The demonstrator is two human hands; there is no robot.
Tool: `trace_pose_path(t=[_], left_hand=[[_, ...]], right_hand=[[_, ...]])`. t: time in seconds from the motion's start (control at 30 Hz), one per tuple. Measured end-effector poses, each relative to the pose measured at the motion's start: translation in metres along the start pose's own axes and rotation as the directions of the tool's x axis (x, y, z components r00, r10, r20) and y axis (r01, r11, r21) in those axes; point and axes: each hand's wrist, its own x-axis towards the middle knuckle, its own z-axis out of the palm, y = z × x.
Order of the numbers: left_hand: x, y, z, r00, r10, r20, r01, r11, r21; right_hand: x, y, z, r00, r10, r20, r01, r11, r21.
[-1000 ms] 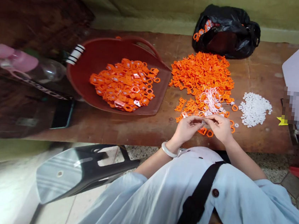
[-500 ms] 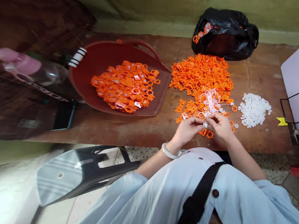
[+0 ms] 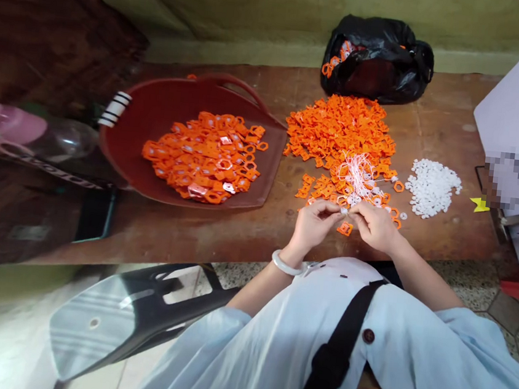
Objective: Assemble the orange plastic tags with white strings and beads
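My left hand [image 3: 312, 226] and my right hand [image 3: 375, 225] meet fingertip to fingertip at the table's front. Both are closed in a pinch around a small white plastic piece [image 3: 344, 211], mostly hidden by the fingers. Just beyond lies a bundle of thin white-pink string [image 3: 358, 174], spread over loose orange plastic pieces [image 3: 325, 188]. One orange piece [image 3: 344, 229] rests on the wood just below my fingertips. To the right of my right hand is a heap of small white plastic parts [image 3: 431, 189].
A large orange heap [image 3: 340, 129] lies behind the string, with a black plastic bag [image 3: 378, 58] at the wall. Left stands a dark red scoop-shaped basket [image 3: 134, 172] holding orange pieces. A phone [image 3: 95, 214], a pink-capped bottle [image 3: 68, 137] and a grey stool [image 3: 92, 325] are further left.
The whole view has shifted slightly, so the table things appear further left. My fingertips have closed in on the white piece, which shows less than before.
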Motion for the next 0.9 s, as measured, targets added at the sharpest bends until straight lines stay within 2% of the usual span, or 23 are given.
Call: trace_pose_path(t=[0.1, 0.2, 0.27, 0.37, 0.43, 0.47, 0.6, 0.7, 0.8, 0.9], left_hand=[[-0.005, 0.011, 0.0, 0.991, 0.035, 0.128, -0.034, 0.999, -0.014], [-0.009, 0.022, 0.0, 0.987, 0.042, 0.153, -0.032, 0.997, -0.07], [-0.01, 0.025, -0.001, 0.991, 0.046, 0.124, -0.034, 0.995, -0.097], [-0.007, 0.024, -0.005, 0.997, 0.077, 0.004, -0.076, 0.996, -0.056], [-0.004, 0.021, -0.007, 0.993, 0.107, -0.059, -0.106, 0.994, 0.015], [-0.002, 0.019, -0.008, 0.991, 0.119, -0.056, -0.117, 0.992, 0.048], [-0.002, 0.021, -0.008, 0.987, 0.115, 0.116, -0.121, 0.991, 0.048], [-0.008, 0.029, -0.004, 0.981, 0.081, 0.178, -0.079, 0.997, -0.021], [-0.012, 0.035, -0.002, 0.991, 0.068, 0.112, -0.06, 0.996, -0.068], [-0.012, 0.032, -0.004, 0.995, 0.103, -0.004, -0.103, 0.993, -0.059]], right_hand=[[0.008, 0.006, -0.008, 1.0, -0.023, -0.004, 0.023, 1.0, 0.018], [0.012, 0.015, -0.002, 1.0, 0.009, -0.006, -0.008, 0.993, 0.117], [0.009, 0.018, 0.007, 0.999, 0.039, 0.008, -0.04, 0.988, 0.151], [0.0, 0.013, 0.017, 0.996, 0.065, 0.06, -0.07, 0.994, 0.085], [-0.006, 0.004, 0.015, 0.996, 0.03, 0.09, -0.03, 1.0, 0.005], [-0.008, -0.001, 0.012, 0.996, -0.001, 0.093, 0.003, 1.0, -0.029], [-0.001, -0.011, -0.011, 0.996, -0.073, 0.045, 0.077, 0.994, -0.074], [0.009, -0.006, -0.018, 0.999, -0.05, 0.016, 0.049, 0.999, 0.022], [0.01, 0.004, -0.006, 1.0, 0.025, -0.007, -0.023, 0.992, 0.123], [0.002, 0.007, 0.011, 0.999, 0.035, 0.007, -0.036, 0.996, 0.076]])
